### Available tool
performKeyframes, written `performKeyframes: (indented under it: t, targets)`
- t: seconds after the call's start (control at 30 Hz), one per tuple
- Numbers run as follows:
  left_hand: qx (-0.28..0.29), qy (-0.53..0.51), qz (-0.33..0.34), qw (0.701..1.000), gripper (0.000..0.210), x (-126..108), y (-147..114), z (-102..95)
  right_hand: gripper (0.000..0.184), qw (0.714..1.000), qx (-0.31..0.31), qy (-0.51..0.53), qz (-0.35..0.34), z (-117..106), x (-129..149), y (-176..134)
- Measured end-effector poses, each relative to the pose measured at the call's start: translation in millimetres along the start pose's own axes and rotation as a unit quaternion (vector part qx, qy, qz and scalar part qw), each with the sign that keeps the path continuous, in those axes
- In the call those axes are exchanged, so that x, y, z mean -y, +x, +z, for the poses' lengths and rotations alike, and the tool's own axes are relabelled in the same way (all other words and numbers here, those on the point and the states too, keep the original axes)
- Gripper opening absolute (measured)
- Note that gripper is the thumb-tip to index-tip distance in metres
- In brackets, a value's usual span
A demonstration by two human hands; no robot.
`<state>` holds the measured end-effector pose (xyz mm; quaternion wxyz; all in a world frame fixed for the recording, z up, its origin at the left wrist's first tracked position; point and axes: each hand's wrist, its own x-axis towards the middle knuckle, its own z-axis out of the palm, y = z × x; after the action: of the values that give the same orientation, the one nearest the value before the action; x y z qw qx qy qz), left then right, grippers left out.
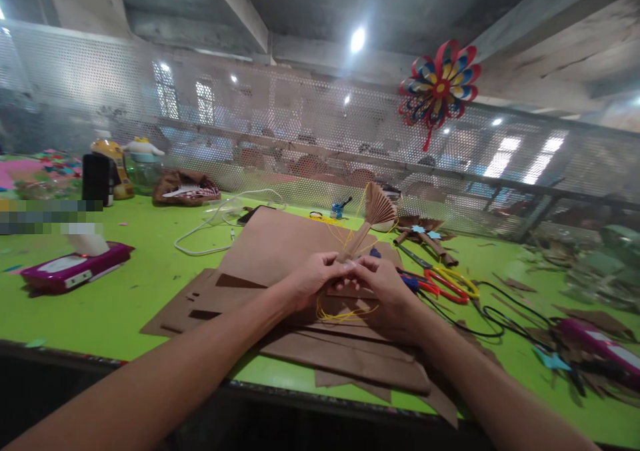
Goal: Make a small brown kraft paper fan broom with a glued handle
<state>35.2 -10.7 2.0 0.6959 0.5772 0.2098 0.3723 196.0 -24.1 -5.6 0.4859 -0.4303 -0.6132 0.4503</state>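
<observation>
From where I stand, one pleated brown paper fan (379, 207) rises near the middle of the frame, its single rolled stem (357, 240) pinched at the base by the fingertips of both hands, the left hand (320, 275) and the right hand (384, 279). Yellow thread (343, 318) loops below. On the green surface (160, 237) I count two purple devices (75, 272), at left and lower right, and three light-blue stars (551, 359). One petalled ornament (441, 89) hangs upper right. The left device's pale panel is too blurred to read.
</observation>
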Motion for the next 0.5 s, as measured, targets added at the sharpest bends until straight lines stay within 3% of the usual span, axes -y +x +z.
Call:
performKeyframes:
  t: [0.5]
  targets:
    - [0.034,0.000,0.005,0.999,0.020,-4.7,-0.7,1.8,0.040,1.000,-0.023,-0.007,0.006,-1.7,-0.3,1.8]
